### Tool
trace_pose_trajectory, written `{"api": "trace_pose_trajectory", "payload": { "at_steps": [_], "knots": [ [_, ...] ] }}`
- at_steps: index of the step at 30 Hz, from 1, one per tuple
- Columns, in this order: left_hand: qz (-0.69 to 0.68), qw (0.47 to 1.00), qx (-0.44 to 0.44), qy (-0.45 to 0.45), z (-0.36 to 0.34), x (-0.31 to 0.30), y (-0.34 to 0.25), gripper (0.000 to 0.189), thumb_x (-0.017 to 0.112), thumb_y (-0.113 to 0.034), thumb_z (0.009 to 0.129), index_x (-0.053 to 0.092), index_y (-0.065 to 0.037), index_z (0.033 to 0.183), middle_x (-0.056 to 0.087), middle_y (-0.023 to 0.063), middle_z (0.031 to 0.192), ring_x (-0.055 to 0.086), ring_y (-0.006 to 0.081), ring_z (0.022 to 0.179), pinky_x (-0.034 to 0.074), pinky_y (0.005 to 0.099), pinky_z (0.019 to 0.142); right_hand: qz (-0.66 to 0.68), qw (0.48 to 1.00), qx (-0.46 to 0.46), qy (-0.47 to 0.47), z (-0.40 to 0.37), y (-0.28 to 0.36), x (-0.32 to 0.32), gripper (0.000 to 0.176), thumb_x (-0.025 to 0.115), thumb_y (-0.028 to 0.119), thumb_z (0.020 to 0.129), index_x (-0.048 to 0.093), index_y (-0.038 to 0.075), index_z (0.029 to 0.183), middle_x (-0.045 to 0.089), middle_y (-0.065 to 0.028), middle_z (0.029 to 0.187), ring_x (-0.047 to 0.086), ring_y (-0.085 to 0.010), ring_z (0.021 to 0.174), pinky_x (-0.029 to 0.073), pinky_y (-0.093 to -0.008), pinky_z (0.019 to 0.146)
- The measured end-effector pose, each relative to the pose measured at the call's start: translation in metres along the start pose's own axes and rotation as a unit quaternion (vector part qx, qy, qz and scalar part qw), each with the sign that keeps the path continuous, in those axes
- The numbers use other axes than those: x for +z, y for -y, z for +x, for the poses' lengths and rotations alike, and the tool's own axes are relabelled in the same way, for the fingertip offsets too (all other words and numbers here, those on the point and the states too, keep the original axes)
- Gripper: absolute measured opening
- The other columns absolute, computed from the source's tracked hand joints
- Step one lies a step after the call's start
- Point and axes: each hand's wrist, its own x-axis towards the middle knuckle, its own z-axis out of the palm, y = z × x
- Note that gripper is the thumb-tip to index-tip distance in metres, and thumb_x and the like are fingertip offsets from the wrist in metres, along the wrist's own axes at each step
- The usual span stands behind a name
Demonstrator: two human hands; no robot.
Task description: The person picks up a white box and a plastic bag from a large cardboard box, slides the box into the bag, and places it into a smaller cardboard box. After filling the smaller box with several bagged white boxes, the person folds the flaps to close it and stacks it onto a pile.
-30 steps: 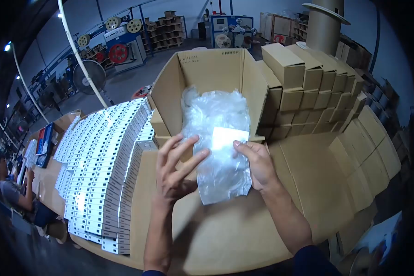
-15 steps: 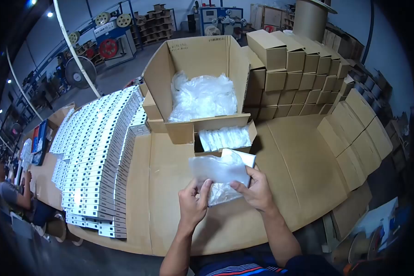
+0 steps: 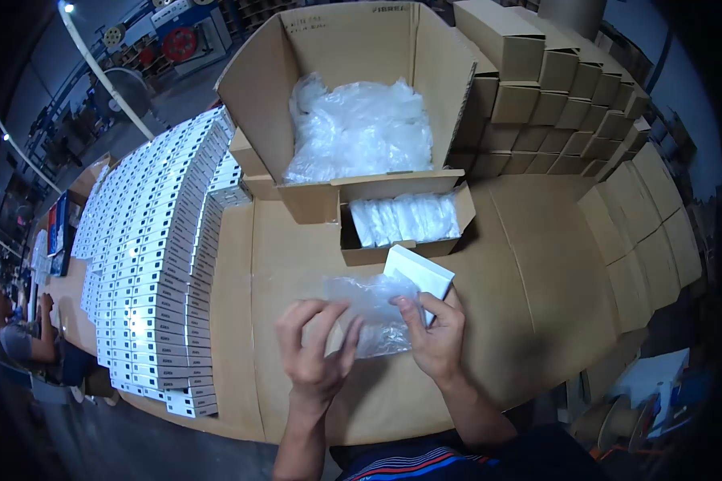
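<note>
A crumpled clear plastic bag (image 3: 373, 311) stretches 9-to-3 o'clock between two hands held apart over a cardboard-covered table (image 3: 529, 264). The left hand (image 3: 317, 357) grips its loose end. The right hand (image 3: 435, 341) is nearer a small flat white cardboard box (image 3: 422, 271) and pinches it with the bag, the box jutting toward 12 o'clock.

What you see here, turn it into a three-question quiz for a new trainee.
1. True or false: the white box at the right hand lies inside the large carton.
2. The rows of white boxes stand on which side of the left hand? A. its left B. its right C. behind the large carton
3. What do both hands grip between them?
Key: 1 false; 2 A; 3 the clear plastic bag.
</note>
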Motion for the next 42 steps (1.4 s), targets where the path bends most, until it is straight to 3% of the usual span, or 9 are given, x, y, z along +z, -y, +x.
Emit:
{"api": "trace_pose_trajectory", "payload": {
  "at_steps": [11, 14, 18, 22, 26, 30, 31, 37, 42],
  "knots": [
    [-0.063, 0.989, 0.004, 0.13, 0.012, 0.019, 0.002, 0.017, 0.078, -0.003, 0.085, 0.063, -0.004, 0.094, 0.067, 0.0088, 0.09, 0.066, 0.0266, 0.086, 0.049, 0.0405, 0.084, -0.05, 0.997, -0.004, 0.06, -0.018, -0.006, -0.003, 0.018, 0.08, 0.013, 0.089, 0.073, -0.004, 0.093, 0.065, -0.0219, 0.103, 0.067, -0.0349, 0.091, 0.053, -0.0406, 0.079],
    [-0.123, 0.973, -0.117, 0.157, -0.001, 0.016, 0.006, 0.011, 0.071, -0.001, 0.092, 0.06, -0.003, 0.091, 0.068, 0.0089, 0.082, 0.067, 0.0267, 0.079, 0.05, 0.039, 0.079, -0.091, 0.988, -0.023, 0.125, -0.02, -0.004, -0.017, 0.018, 0.08, 0.013, 0.088, 0.074, -0.003, 0.092, 0.063, -0.0229, 0.104, 0.066, -0.0371, 0.092, 0.053, -0.0417, 0.079],
    [-0.22, 0.91, -0.255, 0.243, 0.001, 0.01, 0.009, 0.01, 0.055, -0.006, 0.104, 0.053, -0.002, 0.113, 0.073, 0.0173, 0.076, 0.071, 0.0276, 0.062, 0.051, 0.0355, 0.061, -0.107, 0.972, 0.009, 0.21, -0.028, -0.001, -0.033, 0.016, 0.081, 0.014, 0.087, 0.074, 0.0, 0.092, 0.06, -0.0234, 0.104, 0.064, -0.0395, 0.092, 0.053, -0.044, 0.08],
    [-0.219, 0.912, -0.2, 0.284, 0.001, 0.008, 0.015, 0.048, 0.053, -0.007, 0.105, 0.042, -0.006, 0.151, 0.075, 0.0197, 0.081, 0.072, 0.0248, 0.066, 0.051, 0.034, 0.062, -0.114, 0.965, 0.021, 0.235, -0.035, -0.002, -0.043, 0.015, 0.081, 0.013, 0.085, 0.075, 0.001, 0.092, 0.061, -0.0234, 0.105, 0.064, -0.0395, 0.093, 0.052, -0.0445, 0.082],
    [-0.289, 0.892, -0.275, 0.215, -0.01, 0.01, 0.026, 0.055, 0.052, -0.011, 0.107, 0.035, -0.003, 0.159, 0.067, 0.0062, 0.07, 0.056, 0.0125, 0.053, 0.05, 0.0296, 0.06, -0.132, 0.963, 0.015, 0.235, -0.037, -0.007, -0.048, 0.014, 0.084, 0.007, 0.08, 0.075, 0.0, 0.087, 0.063, -0.0206, 0.099, 0.066, -0.0369, 0.091, 0.053, -0.0418, 0.081],
    [-0.427, 0.849, -0.295, -0.103, -0.05, 0.028, 0.054, 0.074, 0.067, -0.025, 0.102, 0.027, -0.001, 0.159, 0.069, 0.0099, 0.099, 0.063, 0.0168, 0.088, 0.051, 0.0343, 0.092, -0.099, 0.984, 0.026, 0.146, -0.044, -0.009, -0.045, 0.017, 0.085, 0.005, 0.079, 0.072, -0.003, 0.086, 0.063, -0.0186, 0.099, 0.066, -0.0323, 0.09, 0.052, -0.0388, 0.079],
    [-0.479, 0.796, -0.343, -0.141, -0.049, 0.022, 0.04, 0.087, 0.08, -0.035, 0.093, 0.03, 0.001, 0.154, 0.063, 0.0129, 0.124, 0.061, 0.0204, 0.11, 0.044, 0.0392, 0.107, -0.1, 0.985, 0.027, 0.14, -0.045, -0.01, -0.045, 0.017, 0.086, 0.005, 0.079, 0.072, -0.004, 0.086, 0.063, -0.0182, 0.099, 0.066, -0.0312, 0.09, 0.052, -0.038, 0.079],
    [-0.502, 0.765, -0.374, 0.15, -0.086, 0.015, 0.019, 0.093, 0.096, -0.013, 0.073, 0.039, 0.002, 0.146, 0.06, 0.0132, 0.131, 0.062, 0.0227, 0.122, 0.049, 0.0367, 0.106, -0.063, 0.987, 0.046, 0.142, -0.052, -0.023, -0.036, 0.02, 0.087, 0.007, 0.08, 0.072, -0.004, 0.087, 0.062, -0.0172, 0.102, 0.065, -0.0287, 0.091, 0.052, -0.0369, 0.08],
    [-0.432, 0.818, -0.357, 0.132, -0.083, 0.018, 0.008, 0.074, 0.094, -0.003, 0.072, 0.052, 0.002, 0.133, 0.066, 0.0121, 0.122, 0.067, 0.0194, 0.11, 0.056, 0.0331, 0.095, -0.057, 0.982, 0.028, 0.178, -0.055, -0.019, -0.034, 0.02, 0.082, 0.005, 0.084, 0.075, -0.002, 0.1, 0.064, -0.0149, 0.098, 0.065, -0.031, 0.101, 0.052, -0.0362, 0.088]
  ]
}}
